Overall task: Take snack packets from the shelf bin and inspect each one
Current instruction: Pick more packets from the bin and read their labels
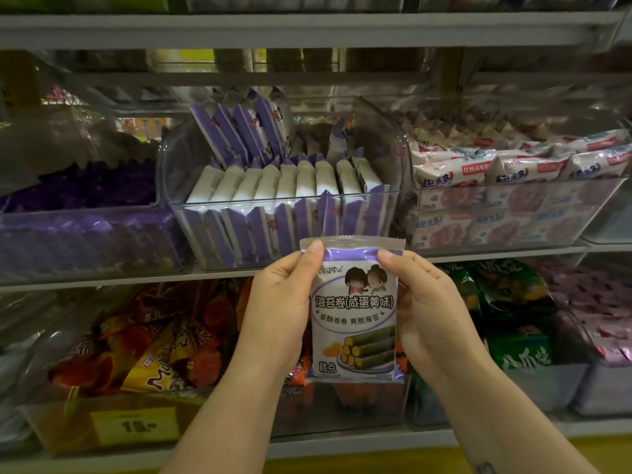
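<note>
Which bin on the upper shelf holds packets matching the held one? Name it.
The middle bin: purple-and-white packets like the held packet; left bin holds dark purple, right bin pink.

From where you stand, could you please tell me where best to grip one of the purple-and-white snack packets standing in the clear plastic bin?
Pinch a purple-and-white packet by its white upper edge, from above. The row stands on edge, tightly packed, exposing only the tops, and the clear bin's front wall blocks a frontal approach.
</note>
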{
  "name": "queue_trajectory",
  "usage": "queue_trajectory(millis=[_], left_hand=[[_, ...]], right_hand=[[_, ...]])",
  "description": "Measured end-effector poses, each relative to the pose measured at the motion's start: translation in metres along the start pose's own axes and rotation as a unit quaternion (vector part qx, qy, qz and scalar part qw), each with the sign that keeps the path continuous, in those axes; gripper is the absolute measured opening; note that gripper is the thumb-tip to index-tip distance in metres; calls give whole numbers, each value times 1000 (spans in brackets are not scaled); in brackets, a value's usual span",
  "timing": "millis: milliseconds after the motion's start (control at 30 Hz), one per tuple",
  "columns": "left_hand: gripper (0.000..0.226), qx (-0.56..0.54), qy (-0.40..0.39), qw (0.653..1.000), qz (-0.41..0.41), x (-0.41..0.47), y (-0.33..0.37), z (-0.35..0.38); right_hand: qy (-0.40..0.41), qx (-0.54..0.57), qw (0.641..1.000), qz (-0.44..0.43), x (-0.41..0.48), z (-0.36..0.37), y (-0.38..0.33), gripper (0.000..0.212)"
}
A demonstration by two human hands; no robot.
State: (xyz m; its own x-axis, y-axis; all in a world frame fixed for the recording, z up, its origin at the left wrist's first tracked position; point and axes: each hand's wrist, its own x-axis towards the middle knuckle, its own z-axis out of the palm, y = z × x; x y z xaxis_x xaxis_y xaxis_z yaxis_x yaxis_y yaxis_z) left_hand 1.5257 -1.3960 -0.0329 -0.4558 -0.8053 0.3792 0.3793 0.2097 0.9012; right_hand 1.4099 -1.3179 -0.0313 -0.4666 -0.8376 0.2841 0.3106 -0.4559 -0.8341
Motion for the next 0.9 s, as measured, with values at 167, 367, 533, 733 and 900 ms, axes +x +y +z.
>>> queue_trajectory(millis=[167,367,533,733,900], left_hand=[[39,-9,3,1000,-1,-1,2,2],[39,-108,2,994,-31,-3,8,7],[36,-186,22,982,-37,0,15,2],[36,-142,-52,986,-76,2,18,-10],[38,-67,-171,973,-138,1,22,-23]], right_hand=[[10,4,1000,-16,0,0,2,38],[-19,-21,1000,-13,3,-5,3,32],[-209,-233,946,88,2,-23,-15,33],[-217,-226,939,143,-1,-29,-23,35],[-159,-104,977,101,0,-24,-28,39]])
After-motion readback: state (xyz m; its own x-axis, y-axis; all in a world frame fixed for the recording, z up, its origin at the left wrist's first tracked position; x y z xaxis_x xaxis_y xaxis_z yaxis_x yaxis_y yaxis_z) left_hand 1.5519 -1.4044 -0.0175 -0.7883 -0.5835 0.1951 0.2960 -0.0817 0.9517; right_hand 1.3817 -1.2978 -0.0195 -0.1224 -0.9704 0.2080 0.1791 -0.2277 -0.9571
